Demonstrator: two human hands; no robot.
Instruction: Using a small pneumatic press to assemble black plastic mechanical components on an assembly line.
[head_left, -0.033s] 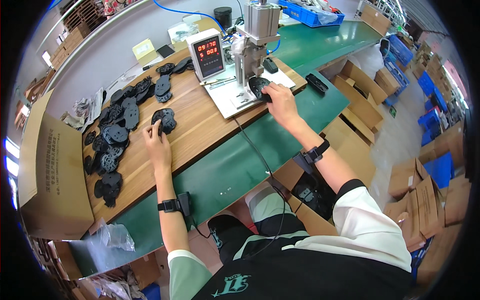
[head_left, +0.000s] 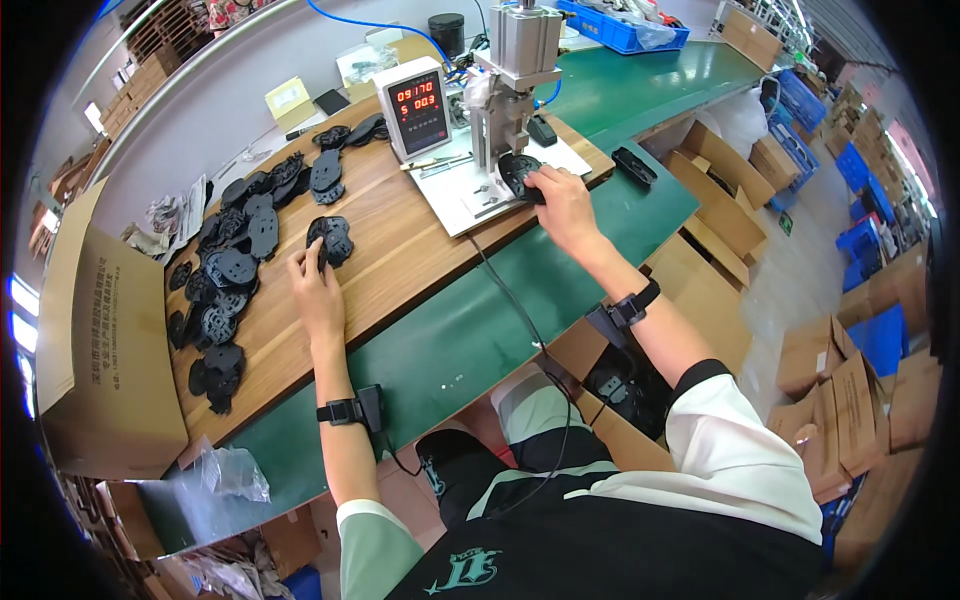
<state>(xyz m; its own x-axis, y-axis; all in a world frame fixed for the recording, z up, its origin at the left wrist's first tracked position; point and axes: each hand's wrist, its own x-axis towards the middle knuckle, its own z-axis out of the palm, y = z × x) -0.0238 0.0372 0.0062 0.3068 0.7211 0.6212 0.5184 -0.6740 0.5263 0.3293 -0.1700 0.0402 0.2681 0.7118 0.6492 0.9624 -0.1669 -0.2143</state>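
My right hand [head_left: 564, 208] grips the edge of a black moulded plastic part [head_left: 516, 174] with thumb and fingers. That part sits under the head of a metal press [head_left: 497, 120], at the front of its white base plate [head_left: 453, 212]. Over on the wooden board, my left hand [head_left: 316, 284] pinches the near edge of a second black plastic part [head_left: 338, 238], which has a rounded, lobed outline. Left of it spreads a loose heap of similar black parts [head_left: 236, 268], several overlapping.
A counter box with red digits [head_left: 418, 108] stands beside the press. An open cardboard carton [head_left: 125, 340] flanks the heap. A black cable [head_left: 510, 295] runs off the table's near edge. One dark part [head_left: 634, 166] lies right of the press; cartons [head_left: 715, 190] stand beyond the green table [head_left: 440, 375].
My left hand and the part in it have shifted very slightly to the right. My right hand stays at the press.
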